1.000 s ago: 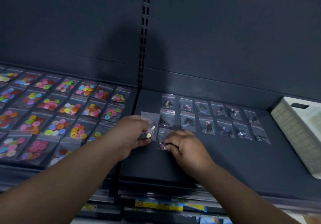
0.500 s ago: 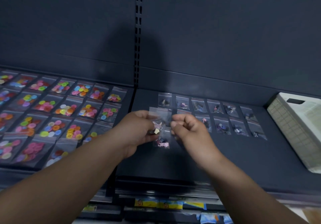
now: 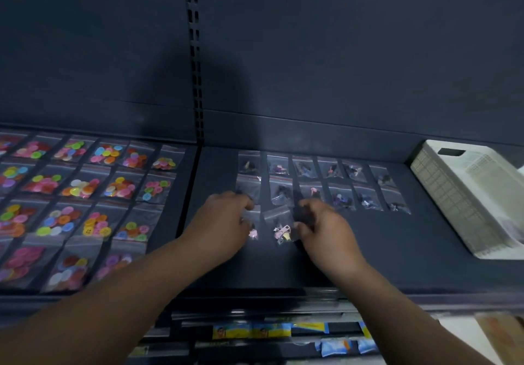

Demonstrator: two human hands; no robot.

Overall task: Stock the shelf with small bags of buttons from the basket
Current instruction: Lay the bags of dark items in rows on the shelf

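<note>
Two rows of small clear button bags [image 3: 340, 186] lie on the dark shelf [image 3: 368, 245]. In front of them a bag with pink pieces [image 3: 281, 230] lies flat between my hands. My left hand [image 3: 224, 220] is low over the shelf, its curled fingers holding another small bag [image 3: 253, 231] that shows only partly under the fingertips. My right hand [image 3: 320, 225] sits just right of the pink bag and pinches a blurred bag of dark buttons [image 3: 300, 212]. The white basket [image 3: 459, 191] stands at the shelf's right end.
The left shelf section is covered with rows of larger bags of bright buttons [image 3: 85, 194]. A slotted upright [image 3: 195, 81] divides the two sections. Packaged goods [image 3: 269, 330] hang on a lower shelf below the front edge.
Both hands came down from chest height to the shelf and moved apart. The bag with pink pieces now lies flat on the shelf between them.
</note>
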